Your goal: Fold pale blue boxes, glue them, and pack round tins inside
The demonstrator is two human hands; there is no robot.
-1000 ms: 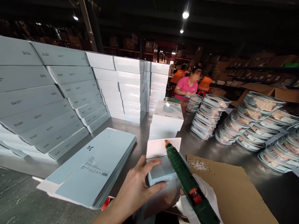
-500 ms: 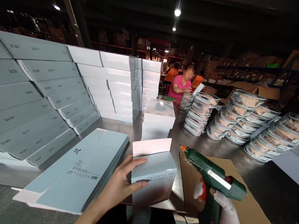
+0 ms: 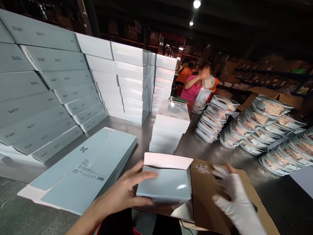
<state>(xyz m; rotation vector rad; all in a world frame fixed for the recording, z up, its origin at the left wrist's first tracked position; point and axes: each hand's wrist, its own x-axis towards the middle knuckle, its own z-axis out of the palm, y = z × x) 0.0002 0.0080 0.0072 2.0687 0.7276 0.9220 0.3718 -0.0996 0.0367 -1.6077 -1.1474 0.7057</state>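
My bare left hand (image 3: 127, 186) grips a light blue carton (image 3: 163, 184) from its left side, fingers on top and thumb against the near face. The carton's pale pink flap (image 3: 167, 161) stands up along its far edge. My right hand (image 3: 234, 199), in a white glove with bare fingertips, is over the brown cardboard sheet (image 3: 207, 202) with fingers apart, holding nothing I can see. A bit of the green glue gun (image 3: 255, 208) shows beside that hand; the rest is hidden behind it. White glue strands (image 3: 201, 168) lie on the cardboard.
Flat blue carton blanks (image 3: 97, 163) lie on the left of the metal table (image 3: 119, 125). White boxes (image 3: 127, 85) are stacked behind; another box stack (image 3: 171, 127) stands ahead. Stacked round clear-lidded containers (image 3: 216, 117) line the right. Beyond them is a person in pink (image 3: 192, 86).
My right hand has let go of the glue gun, which is now down by the cardboard. The carton appears tilted with its top more toward me. The person in pink has raised an arm.
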